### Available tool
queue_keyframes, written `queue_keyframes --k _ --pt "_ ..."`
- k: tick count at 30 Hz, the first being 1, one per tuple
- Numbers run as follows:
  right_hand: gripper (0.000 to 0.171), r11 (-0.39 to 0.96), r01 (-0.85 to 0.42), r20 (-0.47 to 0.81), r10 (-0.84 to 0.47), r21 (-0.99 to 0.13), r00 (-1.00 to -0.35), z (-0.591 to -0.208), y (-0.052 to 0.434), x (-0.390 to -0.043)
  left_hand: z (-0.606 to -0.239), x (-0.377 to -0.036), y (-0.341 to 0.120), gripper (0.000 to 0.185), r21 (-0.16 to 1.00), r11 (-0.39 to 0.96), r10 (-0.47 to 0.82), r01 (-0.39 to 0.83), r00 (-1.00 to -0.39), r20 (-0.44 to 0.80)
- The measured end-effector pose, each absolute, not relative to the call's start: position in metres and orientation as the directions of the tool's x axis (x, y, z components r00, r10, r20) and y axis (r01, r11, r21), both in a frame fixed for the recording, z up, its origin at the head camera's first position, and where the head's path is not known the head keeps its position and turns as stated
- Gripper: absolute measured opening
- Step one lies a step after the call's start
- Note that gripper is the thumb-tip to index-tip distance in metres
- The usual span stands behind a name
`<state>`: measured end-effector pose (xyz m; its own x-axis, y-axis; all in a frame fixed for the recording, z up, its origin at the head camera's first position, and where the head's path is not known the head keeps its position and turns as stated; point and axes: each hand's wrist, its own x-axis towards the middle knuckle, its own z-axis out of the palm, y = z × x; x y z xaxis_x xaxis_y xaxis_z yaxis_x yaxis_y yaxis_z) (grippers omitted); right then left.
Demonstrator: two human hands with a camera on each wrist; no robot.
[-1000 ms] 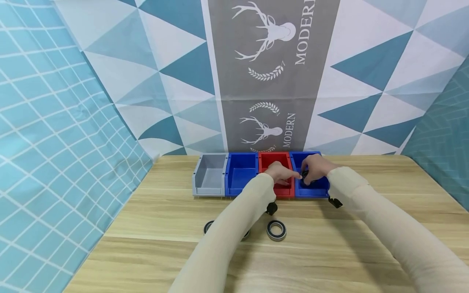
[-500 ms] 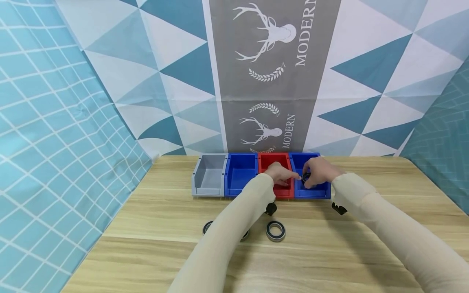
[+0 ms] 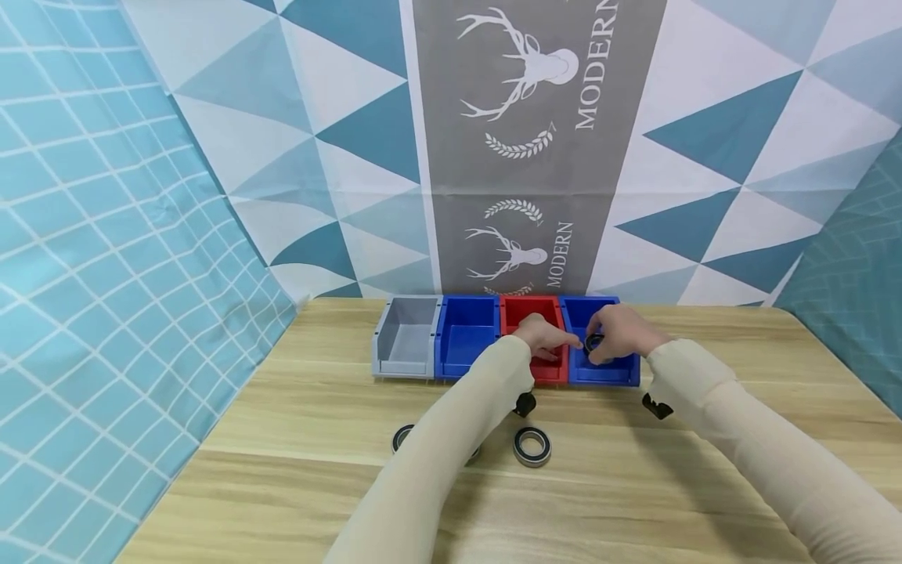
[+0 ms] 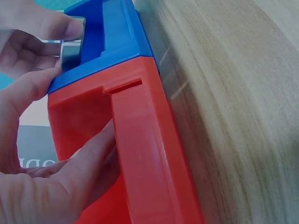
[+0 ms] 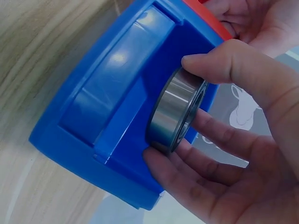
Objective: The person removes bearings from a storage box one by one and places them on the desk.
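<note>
From the head view, both hands are meeting over the row of plastic bins at the back of the pale wooden table (image 3: 705,439), and little more than a dark ring is showing between them. The right wrist view is giving the detail: the right hand (image 5: 243,154) is pinching a round steel bearing with a dark inner seal (image 5: 177,109) on edge — thumb on the top of its rim, fingers curled under the bottom — over the open top of the rightmost blue plastic bin (image 5: 107,112).

The left wrist view is showing what the others are hiding: the left hand (image 4: 42,154) is resting at the red plastic bin (image 4: 140,154), fingers lying relaxed and nearly straight along its inner wall, the thumb reaching toward the blue bin's edge, gripping nothing.

Only the head view is taking in the rest — a second blue plastic bin (image 3: 467,335), a grey plastic bin (image 3: 407,337), and two black-rimmed bearings (image 3: 532,446) lying flat on the table nearer the person, one partly covered by the left sleeve.
</note>
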<state>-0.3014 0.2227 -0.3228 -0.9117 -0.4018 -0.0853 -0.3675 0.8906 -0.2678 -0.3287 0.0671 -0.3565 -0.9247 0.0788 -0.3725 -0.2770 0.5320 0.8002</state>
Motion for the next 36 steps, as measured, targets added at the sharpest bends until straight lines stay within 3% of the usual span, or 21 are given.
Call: queue_keyframes --k 36 --pt "0.043 0.891 -0.353 -0.104 -0.395 -0.286 -0.913 -0.32 0.22 -0.284 -0.356 -0.329 0.068 0.039 0.794 0.539 0.084 -0.281 -0.92 -0.382"
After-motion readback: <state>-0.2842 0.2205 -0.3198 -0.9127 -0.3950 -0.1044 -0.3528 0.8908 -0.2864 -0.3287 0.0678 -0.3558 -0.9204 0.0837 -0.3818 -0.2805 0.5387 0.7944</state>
